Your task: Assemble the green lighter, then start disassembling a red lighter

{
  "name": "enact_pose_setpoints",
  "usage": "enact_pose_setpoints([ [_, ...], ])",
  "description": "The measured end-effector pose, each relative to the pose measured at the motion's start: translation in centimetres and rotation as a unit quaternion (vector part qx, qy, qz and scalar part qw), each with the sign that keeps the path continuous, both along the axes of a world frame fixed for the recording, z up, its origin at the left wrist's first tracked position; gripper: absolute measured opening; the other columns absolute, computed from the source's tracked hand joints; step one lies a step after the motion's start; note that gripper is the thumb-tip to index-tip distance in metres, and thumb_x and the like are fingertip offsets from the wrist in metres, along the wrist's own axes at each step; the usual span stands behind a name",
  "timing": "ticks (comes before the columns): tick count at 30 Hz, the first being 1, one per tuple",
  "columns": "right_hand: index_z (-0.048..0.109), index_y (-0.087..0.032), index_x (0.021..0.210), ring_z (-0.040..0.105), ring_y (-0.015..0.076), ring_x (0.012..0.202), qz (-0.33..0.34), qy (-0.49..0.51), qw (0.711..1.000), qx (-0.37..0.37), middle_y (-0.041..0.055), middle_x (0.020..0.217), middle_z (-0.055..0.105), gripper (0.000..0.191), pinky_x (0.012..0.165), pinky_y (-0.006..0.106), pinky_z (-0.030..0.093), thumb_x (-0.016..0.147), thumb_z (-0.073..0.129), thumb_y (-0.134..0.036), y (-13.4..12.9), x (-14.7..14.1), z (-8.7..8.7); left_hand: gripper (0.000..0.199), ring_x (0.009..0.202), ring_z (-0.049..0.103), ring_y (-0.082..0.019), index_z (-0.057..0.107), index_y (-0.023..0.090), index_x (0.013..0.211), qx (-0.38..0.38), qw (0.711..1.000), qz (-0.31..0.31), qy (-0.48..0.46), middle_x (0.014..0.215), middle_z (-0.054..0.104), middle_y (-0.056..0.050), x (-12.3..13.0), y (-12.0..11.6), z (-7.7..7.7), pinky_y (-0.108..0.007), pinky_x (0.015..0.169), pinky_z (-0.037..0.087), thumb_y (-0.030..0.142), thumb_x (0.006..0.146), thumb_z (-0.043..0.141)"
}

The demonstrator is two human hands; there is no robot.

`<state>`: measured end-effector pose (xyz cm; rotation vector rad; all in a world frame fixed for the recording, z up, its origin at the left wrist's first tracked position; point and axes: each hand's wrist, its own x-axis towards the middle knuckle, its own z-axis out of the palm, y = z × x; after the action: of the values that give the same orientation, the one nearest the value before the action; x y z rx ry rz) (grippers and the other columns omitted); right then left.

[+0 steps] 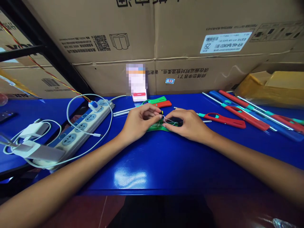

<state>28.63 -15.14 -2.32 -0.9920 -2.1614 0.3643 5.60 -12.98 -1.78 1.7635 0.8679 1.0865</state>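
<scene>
In the middle of the blue table lies an opened green lighter shell (154, 127), partly covered by my fingers. My left hand (139, 123) is closed in a pinch around a small part with a yellow and black end (162, 112), perhaps an igniter. A thin white wire (169, 120) loops from there toward my right hand (191, 125). My right thumb and forefinger are curled close together at the wire and the shell's right end. A metal lighter tube (207, 121) shows beyond the right hand. The fingertips hide most of the shell's inside.
Long-necked lighters with green (158, 100) and red (165, 104) handles lie behind my hands. A red lighter (225, 120) and several more rest at right. A power strip (83, 128) with white cables is at left. A lit phone (139, 84) leans against the cardboard box (180, 47).
</scene>
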Motion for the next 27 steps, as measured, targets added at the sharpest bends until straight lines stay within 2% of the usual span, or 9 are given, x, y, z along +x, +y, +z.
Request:
enact_pose_setpoints([
  [5, 0.077, -0.024, 0.095, 0.074, 0.0234, 0.092, 0.002, -0.004, 1.0, -0.002, 0.0037, 0.098, 0.082, 0.005, 0.083, 0.038, 0.053, 0.098, 0.075, -0.027, 0.1, 0.0, 0.0, 0.021, 0.087, 0.076, -0.017, 0.076, 0.016, 0.1, 0.0, 1.0, 0.009, 0.012, 0.095, 0.081, -0.006, 0.1, -0.2, 0.1, -0.028, 0.08, 0.062, 0.03, 0.088, 0.085],
  [8, 0.077, -0.024, 0.093, 0.073, 0.0226, 0.094, 0.022, 0.021, 0.999, -0.034, 0.0026, 0.097, 0.083, 0.01, 0.086, 0.037, 0.053, 0.1, 0.074, -0.029, 0.2, 0.1, 0.1, 0.019, 0.084, 0.076, -0.016, 0.077, 0.016, 0.098, -0.011, 1.0, 0.002, 0.006, 0.094, 0.081, -0.005, 0.1, -0.2, 0.2, -0.027, 0.077, 0.062, 0.031, 0.09, 0.084],
  [11, 0.076, -0.023, 0.096, 0.074, 0.02, 0.088, 0.017, 0.056, 0.996, -0.064, 0.0008, 0.096, 0.081, 0.012, 0.081, 0.034, 0.054, 0.096, 0.08, -0.034, 0.3, 0.2, -0.1, 0.019, 0.079, 0.077, -0.015, 0.077, 0.016, 0.096, -0.031, 0.999, -0.007, -0.009, 0.09, 0.08, -0.004, 0.1, -0.1, 0.1, -0.027, 0.077, 0.064, 0.033, 0.091, 0.083],
  [14, 0.072, -0.022, 0.104, 0.075, 0.018, 0.082, -0.003, 0.051, 0.998, -0.032, -0.0005, 0.093, 0.079, 0.015, 0.076, 0.031, 0.055, 0.093, 0.081, -0.026, 0.3, 0.3, -0.3, 0.021, 0.077, 0.079, -0.015, 0.076, 0.016, 0.096, -0.065, 0.997, -0.02, -0.027, 0.084, 0.08, -0.003, 0.1, 0.1, -0.1, -0.028, 0.079, 0.066, 0.035, 0.092, 0.083],
  [17, 0.071, -0.023, 0.116, 0.079, 0.0192, 0.087, -0.006, 0.038, 0.999, 0.007, -0.0008, 0.096, 0.082, 0.022, 0.082, 0.033, 0.057, 0.095, 0.079, -0.022, 0.2, 0.5, -0.3, 0.024, 0.08, 0.08, -0.016, 0.076, 0.016, 0.096, -0.096, 0.994, -0.027, -0.04, 0.086, 0.081, -0.004, 0.0, 0.2, -0.2, -0.029, 0.081, 0.068, 0.038, 0.09, 0.085],
  [19, 0.074, -0.026, 0.114, 0.08, 0.0208, 0.092, -0.008, 0.028, 0.999, 0.033, -0.0003, 0.101, 0.084, 0.016, 0.086, 0.035, 0.058, 0.099, 0.076, -0.024, 0.1, 0.6, -0.1, 0.028, 0.08, 0.08, -0.017, 0.076, 0.017, 0.095, -0.104, 0.993, -0.031, -0.036, 0.086, 0.081, -0.004, -0.1, 0.3, -0.2, -0.03, 0.08, 0.069, 0.042, 0.089, 0.087],
  [22, 0.079, -0.028, 0.103, 0.08, 0.0225, 0.094, -0.011, 0.023, 0.998, 0.064, 0.0001, 0.103, 0.085, 0.006, 0.089, 0.038, 0.059, 0.101, 0.074, -0.026, 0.0, 0.8, 0.3, 0.032, 0.065, 0.076, -0.014, 0.077, 0.017, 0.093, -0.106, 0.994, -0.039, -0.003, 0.074, 0.079, -0.003, -0.2, 0.3, 0.1, -0.026, 0.065, 0.065, 0.047, 0.088, 0.088],
  [24, 0.081, -0.028, 0.101, 0.08, 0.0227, 0.093, -0.008, 0.034, 0.998, 0.056, 0.0004, 0.102, 0.086, 0.007, 0.089, 0.038, 0.06, 0.1, 0.075, -0.025, 0.0, 0.9, 0.5, 0.034, 0.054, 0.069, -0.012, 0.077, 0.018, 0.092, -0.104, 0.994, -0.039, 0.016, 0.067, 0.076, -0.003, -0.2, 0.3, 0.2, -0.023, 0.053, 0.059, 0.05, 0.089, 0.087],
  [27, 0.081, -0.027, 0.101, 0.079, 0.023, 0.095, 0.013, 0.053, 0.998, 0.023, 0.0016, 0.102, 0.085, 0.009, 0.09, 0.039, 0.06, 0.1, 0.073, -0.024, 0.1, 1.0, 0.8, 0.036, 0.05, 0.065, -0.011, 0.078, 0.018, 0.089, -0.097, 0.994, -0.037, 0.022, 0.065, 0.074, -0.003, -0.3, 0.3, 0.1, -0.022, 0.047, 0.054, 0.053, 0.089, 0.086],
])
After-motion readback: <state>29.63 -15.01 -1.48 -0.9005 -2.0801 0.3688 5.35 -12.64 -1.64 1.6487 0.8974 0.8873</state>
